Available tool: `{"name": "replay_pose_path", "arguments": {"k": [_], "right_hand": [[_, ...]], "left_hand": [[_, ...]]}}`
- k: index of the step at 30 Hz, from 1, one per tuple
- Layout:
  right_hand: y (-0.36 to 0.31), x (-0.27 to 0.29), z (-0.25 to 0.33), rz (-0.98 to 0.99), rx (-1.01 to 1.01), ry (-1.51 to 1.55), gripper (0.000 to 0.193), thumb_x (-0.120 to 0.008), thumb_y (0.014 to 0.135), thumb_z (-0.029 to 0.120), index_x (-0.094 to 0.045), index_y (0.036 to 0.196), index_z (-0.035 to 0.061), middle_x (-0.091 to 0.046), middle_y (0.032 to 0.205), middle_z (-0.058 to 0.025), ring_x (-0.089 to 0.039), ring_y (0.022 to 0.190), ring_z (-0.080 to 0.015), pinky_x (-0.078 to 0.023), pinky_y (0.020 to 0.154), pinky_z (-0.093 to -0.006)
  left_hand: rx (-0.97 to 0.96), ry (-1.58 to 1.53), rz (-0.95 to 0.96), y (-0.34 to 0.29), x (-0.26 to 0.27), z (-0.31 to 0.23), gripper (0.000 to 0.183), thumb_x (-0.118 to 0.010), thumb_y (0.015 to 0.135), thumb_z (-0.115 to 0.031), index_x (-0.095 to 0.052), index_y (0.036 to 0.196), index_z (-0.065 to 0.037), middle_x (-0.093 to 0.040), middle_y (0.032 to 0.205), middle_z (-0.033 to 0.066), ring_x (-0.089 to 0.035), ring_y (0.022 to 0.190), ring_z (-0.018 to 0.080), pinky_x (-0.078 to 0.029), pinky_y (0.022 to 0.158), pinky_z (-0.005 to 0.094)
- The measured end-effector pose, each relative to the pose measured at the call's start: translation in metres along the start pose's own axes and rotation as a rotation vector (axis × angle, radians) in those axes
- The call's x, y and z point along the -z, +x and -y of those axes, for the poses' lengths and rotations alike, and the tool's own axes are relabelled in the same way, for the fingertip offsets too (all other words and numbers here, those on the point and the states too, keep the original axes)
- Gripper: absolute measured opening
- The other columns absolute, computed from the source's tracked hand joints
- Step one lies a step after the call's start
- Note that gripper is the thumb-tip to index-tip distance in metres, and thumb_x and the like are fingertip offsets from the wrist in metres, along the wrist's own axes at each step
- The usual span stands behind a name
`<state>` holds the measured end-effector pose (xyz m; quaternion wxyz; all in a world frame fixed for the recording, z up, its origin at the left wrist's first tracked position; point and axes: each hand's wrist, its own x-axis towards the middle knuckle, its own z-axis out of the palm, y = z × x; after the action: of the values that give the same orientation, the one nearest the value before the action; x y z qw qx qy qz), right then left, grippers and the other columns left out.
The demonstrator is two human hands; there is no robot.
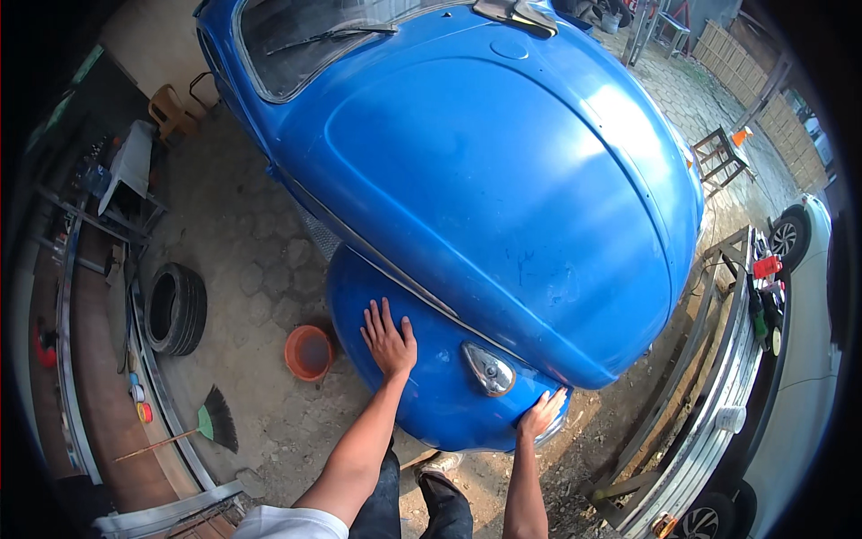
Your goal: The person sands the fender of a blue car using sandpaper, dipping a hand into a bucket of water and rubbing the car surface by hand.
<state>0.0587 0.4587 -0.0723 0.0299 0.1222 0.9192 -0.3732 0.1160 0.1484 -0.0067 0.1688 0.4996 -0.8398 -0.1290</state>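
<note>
In front of me stands a rounded blue car; its long hood fills the upper middle, and the curved front fender is nearest me. My left hand lies flat on top of that fender, fingers spread, holding nothing. My right hand rests on the fender's front edge, its fingers stretched out over the blue paint. Between the two hands sits a chrome teardrop-shaped lamp, touched by neither. A dark trim strip runs along the seam between fender and body.
Left of the fender, an orange bucket holds liquid. Beyond it are a loose tire and a broom. Along the right runs a metal workbench with tools on it, beside a pale car. A small dark stool stands farther back.
</note>
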Motion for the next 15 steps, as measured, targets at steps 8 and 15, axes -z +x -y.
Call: {"name": "replay_pose_path", "arguments": {"k": [8, 15], "right_hand": [[-0.056, 0.005, -0.029, -0.006, 0.117, 0.031, 0.063, -0.028, 0.104, 0.038, -0.021, 0.154, -0.0010, -0.019, 0.161, -0.0210, -0.015, 0.149, -0.0365, -0.009, 0.121, -0.0462], [-0.056, -0.016, 0.001, -0.084, -0.112, 0.018, 0.062, -0.022, 0.106, 0.039, -0.022, 0.154, -0.0008, -0.020, 0.161, -0.0188, -0.015, 0.149, -0.0330, -0.010, 0.121, -0.0424]], "left_hand": [[-0.012, -0.028, 0.033, -0.004, 0.004, 0.001, 0.060, -0.039, 0.099, -0.044, -0.035, 0.152, -0.017, -0.031, 0.158, 0.0120, -0.024, 0.147, 0.0317, -0.017, 0.119, 0.0531], [0.026, -0.006, 0.098, -0.002, 0.010, -0.003, 0.061, -0.039, 0.099, -0.046, -0.034, 0.153, -0.019, -0.028, 0.159, 0.0095, -0.022, 0.149, 0.0298, -0.015, 0.121, 0.0516]]}}
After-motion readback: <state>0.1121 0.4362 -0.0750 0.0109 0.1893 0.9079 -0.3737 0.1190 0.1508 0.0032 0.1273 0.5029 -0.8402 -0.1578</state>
